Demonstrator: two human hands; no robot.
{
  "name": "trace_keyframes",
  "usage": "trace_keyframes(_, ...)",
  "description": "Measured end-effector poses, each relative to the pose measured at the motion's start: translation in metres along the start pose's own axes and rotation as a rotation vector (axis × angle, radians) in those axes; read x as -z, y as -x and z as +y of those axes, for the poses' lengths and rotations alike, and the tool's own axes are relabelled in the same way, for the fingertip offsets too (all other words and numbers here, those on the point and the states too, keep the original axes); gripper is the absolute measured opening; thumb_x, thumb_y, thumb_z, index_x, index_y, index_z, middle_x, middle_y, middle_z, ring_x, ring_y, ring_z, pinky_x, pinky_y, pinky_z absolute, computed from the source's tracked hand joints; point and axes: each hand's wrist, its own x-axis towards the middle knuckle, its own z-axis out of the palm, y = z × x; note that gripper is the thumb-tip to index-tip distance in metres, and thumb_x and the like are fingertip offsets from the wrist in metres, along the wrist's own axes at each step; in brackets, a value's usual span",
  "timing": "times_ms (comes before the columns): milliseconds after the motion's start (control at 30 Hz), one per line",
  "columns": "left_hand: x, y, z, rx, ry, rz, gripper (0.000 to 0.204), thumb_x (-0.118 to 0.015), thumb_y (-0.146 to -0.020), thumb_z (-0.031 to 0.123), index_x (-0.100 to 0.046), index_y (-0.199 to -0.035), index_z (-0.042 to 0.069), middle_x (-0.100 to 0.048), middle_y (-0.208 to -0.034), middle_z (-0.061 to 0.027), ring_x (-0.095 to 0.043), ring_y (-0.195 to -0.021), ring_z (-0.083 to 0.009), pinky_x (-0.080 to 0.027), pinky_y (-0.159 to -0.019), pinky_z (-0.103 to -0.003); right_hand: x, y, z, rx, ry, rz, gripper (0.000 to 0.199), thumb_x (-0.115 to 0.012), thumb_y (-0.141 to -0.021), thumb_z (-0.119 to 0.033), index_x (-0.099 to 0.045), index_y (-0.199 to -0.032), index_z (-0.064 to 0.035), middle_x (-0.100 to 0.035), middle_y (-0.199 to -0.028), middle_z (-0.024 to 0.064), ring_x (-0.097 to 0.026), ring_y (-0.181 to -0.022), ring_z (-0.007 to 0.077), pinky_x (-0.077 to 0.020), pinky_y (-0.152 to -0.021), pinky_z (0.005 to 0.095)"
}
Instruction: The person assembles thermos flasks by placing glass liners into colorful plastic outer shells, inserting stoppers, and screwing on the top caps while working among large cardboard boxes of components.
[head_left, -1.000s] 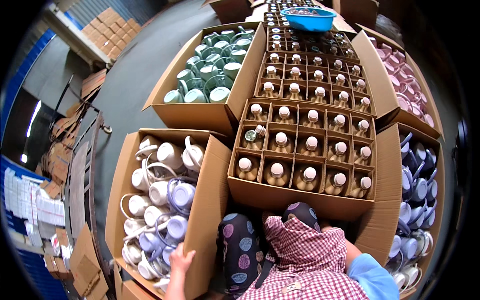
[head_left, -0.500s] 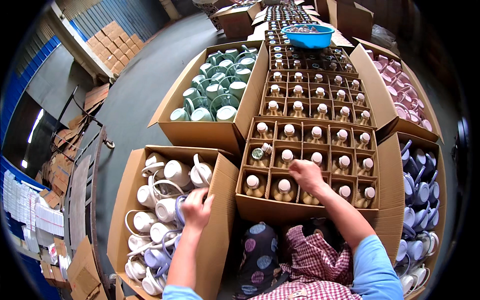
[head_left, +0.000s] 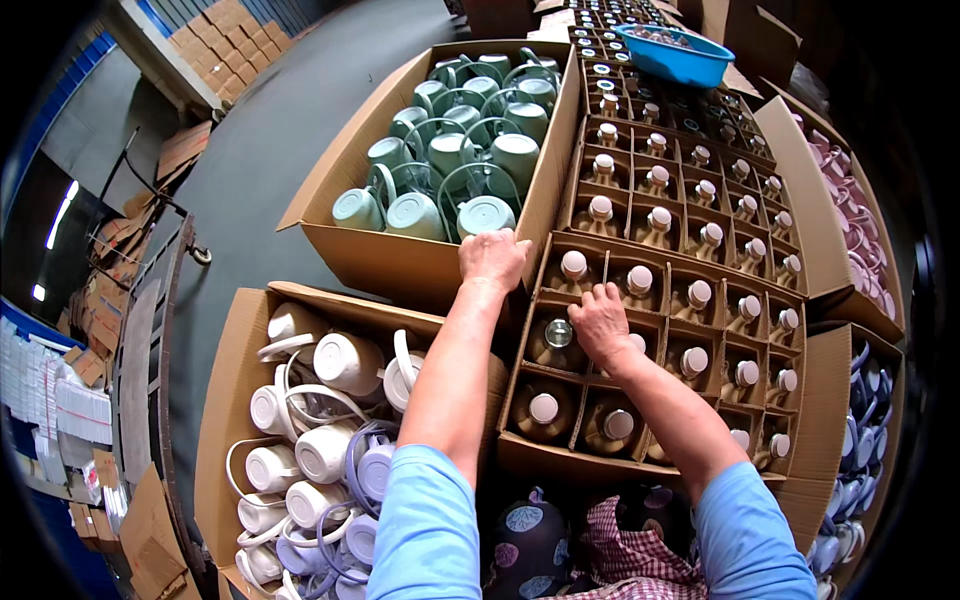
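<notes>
My left hand (head_left: 495,258) is closed at the near edge of a carton (head_left: 390,265) of green cup-shaped plastic pieces with loops (head_left: 487,216); its curled fingers are partly hidden, and what they grip cannot be made out. My right hand (head_left: 600,325) has its fingers curled over the divided carton (head_left: 577,462) of glass bottles, right beside an uncapped bottle (head_left: 557,335). Anything inside those fingers is hidden. Neighbouring bottles, such as the capped bottle (head_left: 543,408), wear pale pinkish caps and stand upright in cardboard cells.
At near left is a carton of white and lilac looped pieces (head_left: 347,362). Pink pieces (head_left: 850,215) and blue-violet pieces (head_left: 862,440) fill cartons on the right. A blue basin (head_left: 675,60) rests on the far bottles. A metal trolley (head_left: 150,370) stands left.
My left hand has gone from the white pieces forward to the green carton's edge. My right hand has moved up beside the uncapped bottle; the small stopper there no longer shows. The view has shifted.
</notes>
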Motion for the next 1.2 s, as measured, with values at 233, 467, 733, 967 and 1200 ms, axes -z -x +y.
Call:
trace_keyframes(233, 0.013, 0.074, -0.015, -0.079, 0.001, 0.022, 0.029, -0.057, -0.083, 0.033, -0.062, -0.074, 0.007, -0.064, -0.069, -0.016, -0.065, -0.072, -0.0308, -0.049, -0.066, -0.042, 0.037, 0.01, 0.0, 0.04, -0.295, 0.202, 0.007, -0.06, -0.07, -0.014, -0.061, -0.068, -0.0081, -0.055, -0.073, 0.0114, -0.053, -0.083, 0.0276, -0.043, -0.07, 0.0377)
trace_keyframes(467, 0.024, 0.154, -0.009, -0.129, 0.027, 0.11, 0.026, -0.063, -0.079, 0.032, -0.057, -0.073, 0.007, -0.059, -0.064, -0.0115, -0.058, -0.063, -0.0283, -0.045, -0.064, -0.039, 0.028, 0.007, -0.038, 0.034, -0.363, -0.086, 0.025, -0.061, -0.081, -0.032, -0.065, -0.077, -0.0074, -0.059, -0.084, 0.014, -0.058, -0.088, 0.0295, -0.051, -0.068, 0.0403)
trace_keyframes(733, 0.057, 0.146, -0.022, -0.147, 0.084, -0.032, 0.025, -0.066, -0.077, 0.029, -0.058, -0.071, 0.006, -0.059, -0.064, -0.0089, -0.058, -0.064, -0.0281, -0.046, -0.064, -0.038, 0.005, -0.011, -0.036, 0.132, -0.495, -0.117, 0.026, -0.058, -0.083, -0.031, -0.067, -0.078, -0.0075, -0.06, -0.084, 0.012, -0.058, -0.084, 0.0307, -0.0497, -0.069, 0.041)
trace_keyframes(967, 0.056, 0.03, -0.082, -0.085, 0.148, 0.151, 0.076, -0.079, -0.06, 0.037, -0.052, -0.123, 0.004, -0.058, -0.107, -0.0189, -0.054, -0.103, -0.0315, -0.043, -0.091, -0.039, 0.001, -0.015, -0.031, 0.087, -0.525, -0.221, 0.025, -0.057, -0.083, -0.033, -0.066, -0.081, -0.0098, -0.06, -0.087, 0.0106, -0.058, -0.087, 0.0297, -0.0488, -0.072, 0.0411)
trace_keyframes(1200, 0.051, 0.071, -0.067, -0.121, 0.098, -0.246, 0.031, -0.075, -0.063, 0.036, -0.068, -0.08, 0.011, -0.059, -0.092, -0.0077, -0.059, -0.093, -0.0254, -0.051, -0.078, -0.038, -0.002, -0.012, -0.034, 0.05, -0.57, -0.134, 0.024, -0.058, -0.082, -0.033, -0.067, -0.086, -0.0108, -0.06, -0.089, 0.0104, -0.057, -0.09, 0.0302, -0.0481, -0.076, 0.0408)
